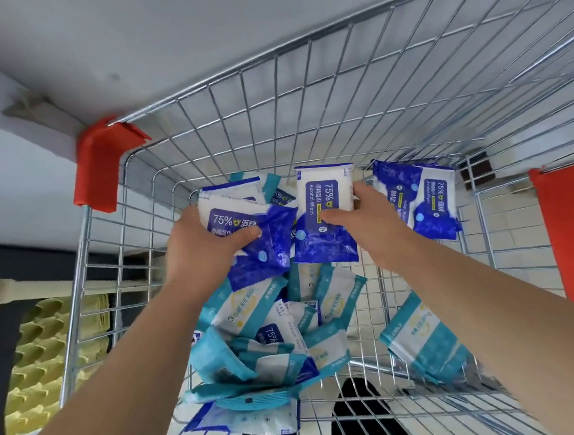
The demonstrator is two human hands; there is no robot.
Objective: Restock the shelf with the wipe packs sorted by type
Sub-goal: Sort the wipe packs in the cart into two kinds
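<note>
Teal-and-white packs (251,309) lie heaped nearest the person, below both wrists, with one more teal pack (425,340) off to the outside of the right forearm. Beyond these, the left hand (205,247) is closed over a small bundle of dark blue alcohol wipe packs (244,220), thumb pressed on top. The right hand (364,218) pinches a single blue alcohol pack (324,211) between thumb and fingers, lifted clear of the heap. Past the right hand's knuckles, two more blue packs (418,200) lean against the far wall of the wire cart (303,96). To do this well, I would gather only blue packs in this pass, squaring them into one flat stack so none slips, and leave the teal ones for a separate trip.
</note>
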